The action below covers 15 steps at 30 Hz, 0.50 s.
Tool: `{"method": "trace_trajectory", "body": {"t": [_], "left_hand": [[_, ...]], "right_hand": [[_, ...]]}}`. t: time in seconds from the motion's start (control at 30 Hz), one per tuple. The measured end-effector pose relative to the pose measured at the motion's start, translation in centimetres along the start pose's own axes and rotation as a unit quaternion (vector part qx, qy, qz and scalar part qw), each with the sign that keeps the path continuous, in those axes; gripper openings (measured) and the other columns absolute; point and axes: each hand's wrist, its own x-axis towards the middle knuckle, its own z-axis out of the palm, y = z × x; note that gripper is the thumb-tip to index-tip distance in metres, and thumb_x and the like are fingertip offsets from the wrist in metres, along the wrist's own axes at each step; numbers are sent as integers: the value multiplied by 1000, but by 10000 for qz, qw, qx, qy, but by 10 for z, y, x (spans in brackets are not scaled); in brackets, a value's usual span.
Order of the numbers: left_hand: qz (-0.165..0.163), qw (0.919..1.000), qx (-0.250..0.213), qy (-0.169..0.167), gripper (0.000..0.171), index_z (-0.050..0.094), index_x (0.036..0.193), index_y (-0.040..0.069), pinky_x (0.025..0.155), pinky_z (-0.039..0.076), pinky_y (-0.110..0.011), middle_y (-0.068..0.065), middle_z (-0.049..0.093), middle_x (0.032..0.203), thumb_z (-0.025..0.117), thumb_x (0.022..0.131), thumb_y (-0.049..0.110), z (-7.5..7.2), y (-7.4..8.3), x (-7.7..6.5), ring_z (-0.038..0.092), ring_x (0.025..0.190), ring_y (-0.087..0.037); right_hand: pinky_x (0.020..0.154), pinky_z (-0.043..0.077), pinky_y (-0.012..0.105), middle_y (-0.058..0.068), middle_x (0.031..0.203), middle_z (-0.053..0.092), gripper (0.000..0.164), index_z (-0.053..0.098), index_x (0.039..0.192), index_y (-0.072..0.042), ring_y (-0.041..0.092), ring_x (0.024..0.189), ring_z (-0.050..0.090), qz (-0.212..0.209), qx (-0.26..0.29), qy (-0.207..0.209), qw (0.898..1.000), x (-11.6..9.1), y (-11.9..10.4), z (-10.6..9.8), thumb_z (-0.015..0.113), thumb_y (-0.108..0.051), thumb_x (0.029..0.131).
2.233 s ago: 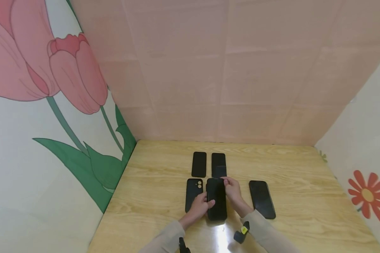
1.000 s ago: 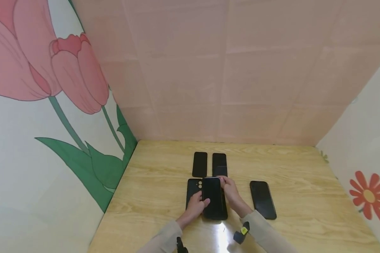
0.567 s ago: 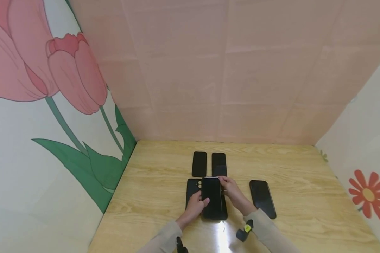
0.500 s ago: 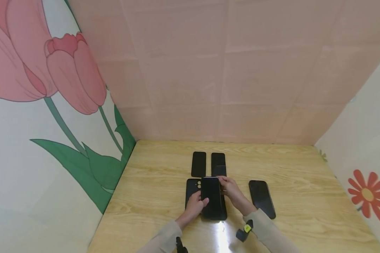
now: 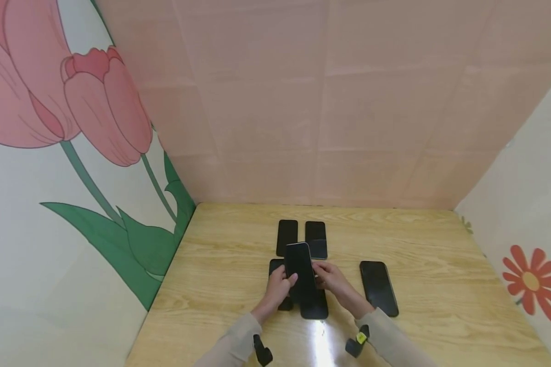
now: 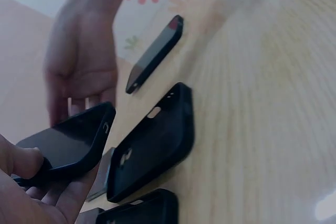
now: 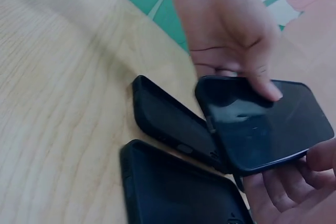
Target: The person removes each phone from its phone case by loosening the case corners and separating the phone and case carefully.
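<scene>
A black phone (image 5: 299,267), apparently in a black case, is held tilted above the table. My left hand (image 5: 277,291) grips its left edge, thumb over the glossy screen. On the opposite edge, my right hand (image 5: 336,283) pinches the phone, thumb (image 7: 321,156) at the rim and fingers underneath. Below lies a black phone case (image 5: 316,310), its hollow side up in the left wrist view. Another black phone case (image 5: 285,305) lies to its left, mostly covered by the phone and my left hand in the head view.
Two flat black slabs like phones lie behind, one on the left (image 5: 286,237) and one on the right (image 5: 316,234). Further right rests another black phone (image 5: 378,288). The wooden table (image 5: 422,244) meets a pink wall (image 5: 321,127) at the back and flowered side walls.
The phone has been raised off the case below and tilted, its top shifting up and left. My right hand has moved down along its right edge; my left hand has risen with it.
</scene>
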Motion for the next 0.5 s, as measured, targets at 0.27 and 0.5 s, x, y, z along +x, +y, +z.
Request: {"method": "trace_trajectory", "body": {"t": [0.27,0.5], "left_hand": [[36,9993,-267,258,24,60,117,-3,70,57,-41,-14,70,101,60,98,12,-3,9,6,68,85,-24],[59,9990,-366,255,26,59,120,-2,71,58,-40,-16,70,103,60,98,13,2,15,4,69,86,-25]], "right_hand": [[80,56,41,16,104,65,37,56,125,12,27,88,64,79,12,-225,9997,-3,6,3,45,-18,107],[70,59,40,16,93,62,25,57,112,17,27,79,64,-21,194,645,9977,-6,7,15,43,-2,104]]}}
